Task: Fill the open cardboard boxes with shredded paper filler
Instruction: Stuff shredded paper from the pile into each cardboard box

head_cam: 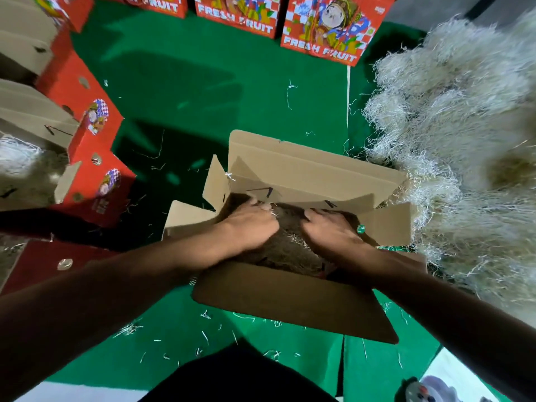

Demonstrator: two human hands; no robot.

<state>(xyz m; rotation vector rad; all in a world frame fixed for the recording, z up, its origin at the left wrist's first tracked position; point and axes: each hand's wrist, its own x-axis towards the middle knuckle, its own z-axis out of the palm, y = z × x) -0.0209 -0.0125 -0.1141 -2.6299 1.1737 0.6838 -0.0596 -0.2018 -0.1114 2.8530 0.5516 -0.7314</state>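
An open cardboard box [304, 172] sits on the green mat in front of me, flaps spread outward. Inside lies a shadowed layer of shredded paper filler [287, 245]. My left hand [249, 227] and my right hand [330, 230] are both down inside the box, palms on the filler, pressing it with fingers pointing toward the far wall. Fingertips are partly buried in the shreds. A big pile of pale shredded paper [461, 134] lies right of the box, touching its right flap.
Red "Fresh Fruit" boxes [327, 27] line the far edge of the green mat [203, 91]. More red boxes [87, 117] stand along the left, some open with filler inside. Loose shreds are scattered over the mat near me.
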